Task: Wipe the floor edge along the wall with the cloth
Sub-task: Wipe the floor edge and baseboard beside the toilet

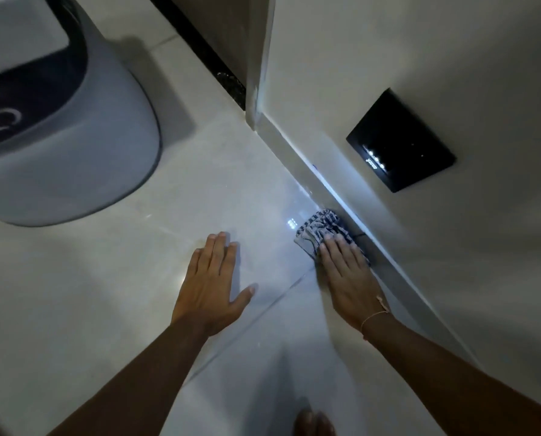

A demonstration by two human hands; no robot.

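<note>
A crumpled blue-and-white checked cloth (321,229) lies on the pale glossy floor (237,196), pushed right up against the white skirting board (322,180) of the wall (420,58). My right hand (348,278) presses flat on the cloth's near part, fingers together, a thin bracelet at the wrist. Flat on the bare tiles lies my left hand (211,284), fingers spread, about a hand's width left of the cloth, holding nothing.
A grey washing machine (74,136) with a dark control panel stands at the left. A black switch plate (401,141) sits low on the wall above the skirting. The wall corner (256,105) meets a dark threshold strip (212,55). Toes (313,423) show at the bottom edge.
</note>
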